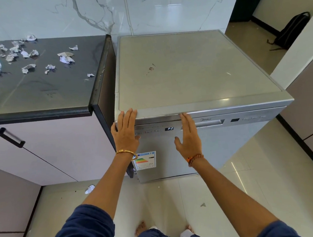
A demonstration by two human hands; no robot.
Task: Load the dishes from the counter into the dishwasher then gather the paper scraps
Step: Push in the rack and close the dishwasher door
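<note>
Head view: paper scraps (25, 55) litter the counter (44, 89) beside the dishwasher (197, 100).

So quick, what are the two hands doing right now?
Left hand: open, fingers straight against the dishwasher door.
Right hand: open, flat on the door.

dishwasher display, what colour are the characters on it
White "P2" on a black display, on the silver dishwasher door. Only the head view shows it.

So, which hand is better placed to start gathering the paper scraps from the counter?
Left. The left hand lies on the dishwasher corner beside the counter with the paper scraps; the right hand is farther away.
</note>
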